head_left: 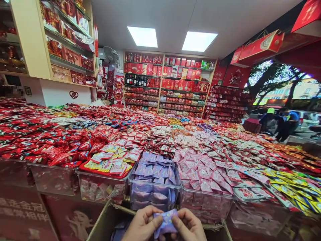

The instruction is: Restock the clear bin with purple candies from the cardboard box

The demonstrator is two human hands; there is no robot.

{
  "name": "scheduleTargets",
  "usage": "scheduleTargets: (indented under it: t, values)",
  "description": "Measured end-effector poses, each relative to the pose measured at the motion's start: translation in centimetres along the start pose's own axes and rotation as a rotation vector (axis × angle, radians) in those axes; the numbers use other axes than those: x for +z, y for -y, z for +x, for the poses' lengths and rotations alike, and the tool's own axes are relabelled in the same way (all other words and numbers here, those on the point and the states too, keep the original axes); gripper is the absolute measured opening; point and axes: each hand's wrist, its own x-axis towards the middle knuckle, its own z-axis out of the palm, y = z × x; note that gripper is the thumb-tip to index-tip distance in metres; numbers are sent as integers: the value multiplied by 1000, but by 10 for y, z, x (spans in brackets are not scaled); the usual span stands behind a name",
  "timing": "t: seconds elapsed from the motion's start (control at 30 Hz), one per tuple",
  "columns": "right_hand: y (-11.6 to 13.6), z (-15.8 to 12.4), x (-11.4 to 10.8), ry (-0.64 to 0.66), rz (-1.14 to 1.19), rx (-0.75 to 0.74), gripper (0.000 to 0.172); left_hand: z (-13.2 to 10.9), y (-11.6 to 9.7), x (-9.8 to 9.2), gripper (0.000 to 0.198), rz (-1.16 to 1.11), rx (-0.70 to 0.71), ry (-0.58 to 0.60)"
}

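Note:
Between my two hands is a small purple candy packet [166, 222], pinched at both sides. My left hand [142, 225] has its thumb and fingers closed on the packet's left edge. On the other edge, my right hand [189, 226] grips it the same way. Below them stands an open cardboard box [101, 222] with more purple packets [119, 231] inside, partly covered by my left hand. Just past my hands, a clear plastic bin [154, 183] is filled with neatly stacked packets of the same purple kind [152, 170].
Pink packets [200, 170] fill the bin to the right. To the left, a bin holds yellow and red packets [110, 160]. Heaps of red packets [62, 144] spread behind. Shelves with boxes and bottles [142, 80] line the back wall. People [278, 120] are outside at right.

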Motion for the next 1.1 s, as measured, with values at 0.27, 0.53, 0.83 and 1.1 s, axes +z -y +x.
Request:
scheduleTargets:
  t: [0.27,0.53,0.83,1.1]
  values:
    - [20,-2,-4,-77,224,-81,27,7,-25,16,29,20,74,-20]
    - [-1,-1,-4,-3,279,-72,21,3,-17,11,32,129,59,54]
    - [-2,-16,5,52,293,0,20,-13,-12,9,39,268,68,78]
    - [93,26,-26,-72,-317,-379,16,-10,-42,-34,26,257,266,-250]
